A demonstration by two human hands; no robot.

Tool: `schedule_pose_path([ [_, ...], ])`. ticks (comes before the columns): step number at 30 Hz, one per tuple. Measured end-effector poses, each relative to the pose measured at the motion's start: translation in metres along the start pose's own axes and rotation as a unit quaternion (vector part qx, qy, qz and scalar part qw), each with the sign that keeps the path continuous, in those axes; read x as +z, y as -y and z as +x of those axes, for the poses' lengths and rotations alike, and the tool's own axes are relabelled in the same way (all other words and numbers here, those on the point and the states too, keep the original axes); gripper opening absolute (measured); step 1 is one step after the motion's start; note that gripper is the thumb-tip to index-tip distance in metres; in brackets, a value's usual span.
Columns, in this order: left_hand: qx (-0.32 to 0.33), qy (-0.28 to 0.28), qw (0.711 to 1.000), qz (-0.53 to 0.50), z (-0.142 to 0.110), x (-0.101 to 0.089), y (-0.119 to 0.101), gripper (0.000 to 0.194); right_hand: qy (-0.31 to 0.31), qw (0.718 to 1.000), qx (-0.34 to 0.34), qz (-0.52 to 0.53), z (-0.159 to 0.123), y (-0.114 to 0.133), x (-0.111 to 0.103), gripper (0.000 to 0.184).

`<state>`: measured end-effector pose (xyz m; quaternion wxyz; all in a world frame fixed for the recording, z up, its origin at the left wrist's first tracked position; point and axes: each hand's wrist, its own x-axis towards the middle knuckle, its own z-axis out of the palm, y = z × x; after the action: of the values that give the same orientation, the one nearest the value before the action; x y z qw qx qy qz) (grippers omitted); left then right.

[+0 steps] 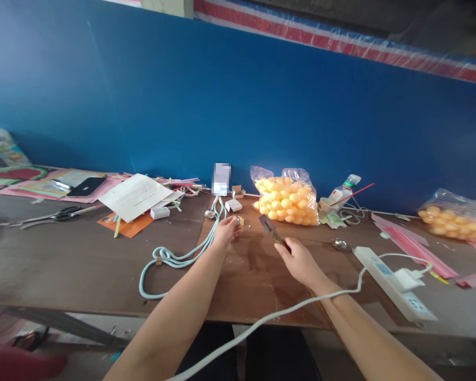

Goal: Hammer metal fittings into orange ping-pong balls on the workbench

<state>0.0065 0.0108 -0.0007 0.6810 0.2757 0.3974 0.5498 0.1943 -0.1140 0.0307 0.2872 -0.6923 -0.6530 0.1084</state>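
My left hand point(225, 233) is above the middle of the table, thumb and fingers pinched together. At its fingertips is a small yellow-and-silver piece point(240, 221), partly hidden by the fingers. My right hand point(299, 260) is closed round the brownish handle of a tool with a flat dark head point(267, 224). The tool's head points up and left toward my left hand, with a gap between them. Beside my left wrist runs a looped light-blue cord point(182, 259). A small shiny metal piece point(209, 214) lies left of my left hand, and another shiny piece point(339, 243) lies right of my right hand.
A clear bag of orange balls point(287, 200) stands against the blue partition point(238, 95). At the right is a power strip point(394, 283); a white cable point(301, 306) crosses my right forearm. Scissors point(59, 214), papers point(137, 197) and a white phone-like device point(222, 180) are left of the bag.
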Motion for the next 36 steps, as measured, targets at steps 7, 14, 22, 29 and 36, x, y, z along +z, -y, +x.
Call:
schedule_pose_path([
  [7, 0.038, -0.034, 0.998, 0.028, 0.005, 0.000, 0.001, 0.021, 0.016, 0.960, 0.020, -0.278, -0.003, -0.059, -0.007, 0.019],
  [14, 0.038, -0.039, 0.998, 0.044, 0.004, 0.000, 0.002, 0.025, -0.052, 0.964, -0.002, -0.261, 0.012, -0.044, -0.019, 0.027],
  [22, 0.036, -0.050, 0.997, 0.040, 0.001, 0.000, 0.000, 0.026, 0.019, 0.990, -0.026, -0.135, 0.079, 0.027, 0.045, 0.023],
  [29, 0.009, -0.035, 0.999, 0.010, -0.001, 0.003, 0.000, 0.030, 0.051, 0.991, 0.014, -0.122, 0.100, 0.027, 0.083, 0.019],
  [36, -0.022, -0.011, 0.999, -0.029, -0.005, 0.003, -0.004, 0.020, 0.036, 0.998, 0.023, 0.050, 0.097, 0.020, 0.073, 0.010],
])
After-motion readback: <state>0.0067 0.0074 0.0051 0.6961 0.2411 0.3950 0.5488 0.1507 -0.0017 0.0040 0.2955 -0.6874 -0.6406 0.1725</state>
